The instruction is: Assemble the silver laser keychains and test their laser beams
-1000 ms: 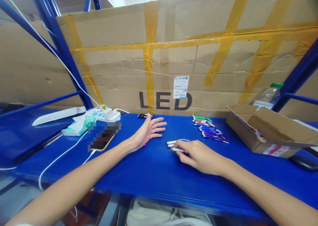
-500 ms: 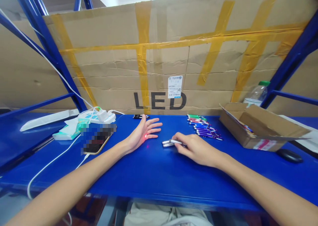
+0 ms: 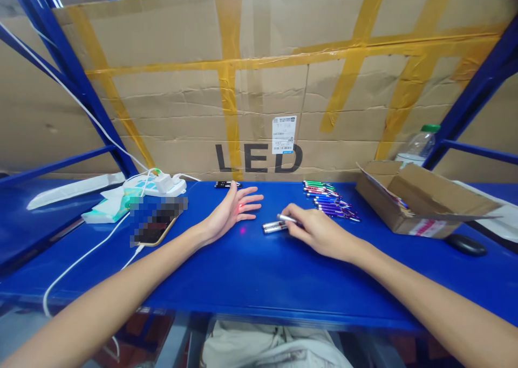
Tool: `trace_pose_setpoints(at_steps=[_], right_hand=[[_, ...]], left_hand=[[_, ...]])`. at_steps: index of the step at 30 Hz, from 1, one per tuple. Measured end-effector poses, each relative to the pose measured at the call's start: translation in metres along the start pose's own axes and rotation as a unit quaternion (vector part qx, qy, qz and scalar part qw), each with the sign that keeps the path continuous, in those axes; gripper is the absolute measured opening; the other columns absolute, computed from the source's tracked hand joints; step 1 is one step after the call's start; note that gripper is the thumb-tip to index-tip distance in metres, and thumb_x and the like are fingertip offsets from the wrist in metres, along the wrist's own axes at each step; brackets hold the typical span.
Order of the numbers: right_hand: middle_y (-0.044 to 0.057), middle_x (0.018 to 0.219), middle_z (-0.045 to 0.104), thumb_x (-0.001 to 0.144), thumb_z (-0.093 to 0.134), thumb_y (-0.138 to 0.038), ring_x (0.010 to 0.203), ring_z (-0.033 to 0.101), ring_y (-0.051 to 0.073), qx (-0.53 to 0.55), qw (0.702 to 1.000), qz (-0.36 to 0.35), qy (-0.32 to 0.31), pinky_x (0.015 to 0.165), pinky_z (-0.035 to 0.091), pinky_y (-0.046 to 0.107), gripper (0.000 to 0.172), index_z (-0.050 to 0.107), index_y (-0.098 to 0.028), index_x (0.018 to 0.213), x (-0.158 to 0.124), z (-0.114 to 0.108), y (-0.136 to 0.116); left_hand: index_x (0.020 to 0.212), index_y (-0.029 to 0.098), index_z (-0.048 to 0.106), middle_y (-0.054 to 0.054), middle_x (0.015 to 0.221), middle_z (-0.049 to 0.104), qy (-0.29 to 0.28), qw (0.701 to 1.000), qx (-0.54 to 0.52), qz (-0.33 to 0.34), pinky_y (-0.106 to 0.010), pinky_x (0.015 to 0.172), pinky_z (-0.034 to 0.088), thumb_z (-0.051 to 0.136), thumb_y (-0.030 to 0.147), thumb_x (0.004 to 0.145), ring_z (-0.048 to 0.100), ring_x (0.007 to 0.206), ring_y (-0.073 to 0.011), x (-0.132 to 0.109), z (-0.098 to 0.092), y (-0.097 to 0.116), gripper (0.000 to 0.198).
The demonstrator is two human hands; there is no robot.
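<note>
My left hand point(image 3: 230, 212) is held up over the blue table point(image 3: 243, 281), fingers spread and palm turned to the right, holding nothing. A red light spot glows on its palm near the fingers, and a pinkish spot shows on the tabletop beside it. Between thumb and fingers, my right hand point(image 3: 319, 231) pinches a silver pen point(image 3: 285, 218) whose end points at the left palm. Just under that pen, several silver pens point(image 3: 273, 227) lie side by side, partly hidden by the right hand. Behind the right hand is a row of green, red, blue and purple pens point(image 3: 329, 202).
Black pens point(image 3: 222, 184) lie behind my left hand. To the right stand an open cardboard box point(image 3: 429, 226), a black mouse point(image 3: 466, 244) and a bottle point(image 3: 418, 145). On the left are a phone point(image 3: 156, 229), a power strip point(image 3: 140, 184) and white cables. A large carton point(image 3: 182, 114) forms the back wall.
The red spot has shifted from the lower edge of my left palm up toward the fingers. The pen in my right hand now sits slightly apart from the silver pens below. The view has tilted slightly.
</note>
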State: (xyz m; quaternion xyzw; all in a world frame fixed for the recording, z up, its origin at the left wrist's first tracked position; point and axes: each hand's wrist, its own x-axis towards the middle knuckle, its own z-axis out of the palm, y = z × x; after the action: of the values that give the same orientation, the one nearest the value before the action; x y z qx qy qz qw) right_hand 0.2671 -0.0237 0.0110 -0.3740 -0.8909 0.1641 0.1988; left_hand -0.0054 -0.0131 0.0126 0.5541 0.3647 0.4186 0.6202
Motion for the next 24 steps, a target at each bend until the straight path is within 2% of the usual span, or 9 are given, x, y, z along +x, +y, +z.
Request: trace_pose_setpoints(at_steps=[2, 3, 8, 13, 19, 24], right_hand=[[0.004, 0.089, 0.075, 0.108, 0.045, -0.034, 0.073, 0.068, 0.021, -0.005, 0.999, -0.018, -0.042, 0.069, 0.042, 0.029, 0.018, 0.059, -0.023, 0.111, -0.0013, 0.0028, -0.0041], [0.004, 0.09, 0.075, 0.109, 0.044, -0.034, 0.073, 0.069, 0.021, -0.007, 0.999, -0.015, -0.041, 0.068, 0.042, 0.029, 0.018, 0.058, -0.023, 0.114, -0.0018, 0.0043, -0.0054], [0.004, 0.09, 0.075, 0.11, 0.041, -0.037, 0.07, 0.069, 0.022, -0.018, 0.997, 0.033, 0.064, 0.065, 0.04, 0.029, 0.02, 0.053, -0.024, 0.119, -0.0012, 0.006, -0.0017], [0.004, 0.084, 0.075, 0.107, 0.048, -0.031, 0.07, 0.069, 0.023, -0.066, 0.997, 0.03, -0.012, 0.065, 0.038, 0.029, 0.011, 0.056, -0.024, 0.109, -0.0003, 0.0038, -0.0004], [0.005, 0.089, 0.076, 0.111, 0.041, -0.036, 0.071, 0.069, 0.023, -0.044, 0.997, 0.039, 0.043, 0.065, 0.039, 0.029, 0.018, 0.053, -0.024, 0.116, -0.0006, 0.0051, -0.0046], [0.005, 0.087, 0.075, 0.109, 0.045, -0.031, 0.074, 0.071, 0.024, -0.083, 0.996, 0.029, -0.027, 0.066, 0.038, 0.03, 0.012, 0.054, -0.024, 0.109, -0.0013, 0.0054, -0.0056]], left_hand=[[0.162, 0.02, 0.045, -0.019, 0.166, 0.049, 0.005, 1.0, -0.002, 0.001, -0.052, 0.117, 0.043, 0.02, 0.079, 0.104, 0.051, 0.149, -0.0377, -0.0003, 0.0008, 0.0008, 0.086], [0.162, 0.02, 0.045, -0.019, 0.166, 0.05, 0.005, 1.0, -0.003, 0.001, -0.052, 0.117, 0.043, 0.021, 0.08, 0.104, 0.051, 0.149, -0.0377, -0.0005, 0.0011, 0.0012, 0.086], [0.162, 0.022, 0.046, -0.018, 0.164, 0.052, 0.009, 1.0, 0.003, 0.003, -0.054, 0.119, 0.042, 0.021, 0.081, 0.103, 0.052, 0.148, -0.0379, -0.0016, 0.0032, 0.0032, 0.087], [0.164, 0.022, 0.044, -0.019, 0.164, 0.052, 0.016, 1.0, 0.003, 0.002, -0.054, 0.118, 0.043, 0.02, 0.081, 0.103, 0.053, 0.147, -0.0382, -0.0026, 0.0056, 0.0045, 0.087], [0.163, 0.023, 0.044, -0.018, 0.163, 0.053, 0.014, 1.0, 0.007, -0.001, -0.055, 0.118, 0.041, 0.019, 0.081, 0.103, 0.053, 0.147, -0.0379, -0.002, 0.0052, 0.0046, 0.087], [0.161, 0.022, 0.046, -0.019, 0.165, 0.051, 0.011, 1.0, 0.002, -0.002, -0.053, 0.117, 0.043, 0.021, 0.081, 0.104, 0.053, 0.146, -0.0374, -0.0011, 0.0045, 0.0028, 0.086]])
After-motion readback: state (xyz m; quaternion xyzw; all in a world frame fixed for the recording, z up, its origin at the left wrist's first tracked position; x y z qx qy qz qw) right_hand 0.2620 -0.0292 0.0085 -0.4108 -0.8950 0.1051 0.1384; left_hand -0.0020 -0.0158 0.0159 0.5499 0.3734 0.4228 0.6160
